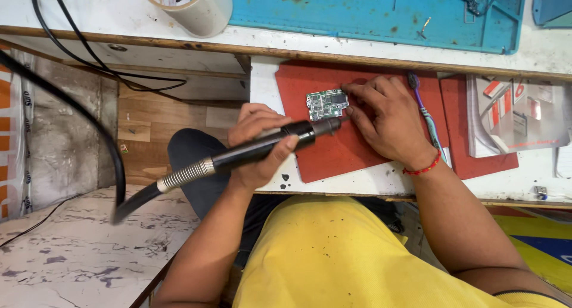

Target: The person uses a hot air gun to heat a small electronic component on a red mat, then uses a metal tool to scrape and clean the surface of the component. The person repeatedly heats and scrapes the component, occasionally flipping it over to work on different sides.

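A small green circuit board (326, 104) lies on a red mat (333, 147) on a white pull-out shelf. My right hand (384, 120) rests flat on the mat, and its fingertips press the board's right edge. My left hand (259, 144) grips a black hot-air wand (268, 148) whose metal nozzle points at the board's lower right corner. A ribbed hose runs from the wand down to the left.
A purple toothbrush (424, 114) lies right of my right hand. A second red mat (476, 159) carries a plastic packet (515, 114). On the bench above sit a blue work mat (369, 16), a tape roll (193, 7) and black cables (89, 63).
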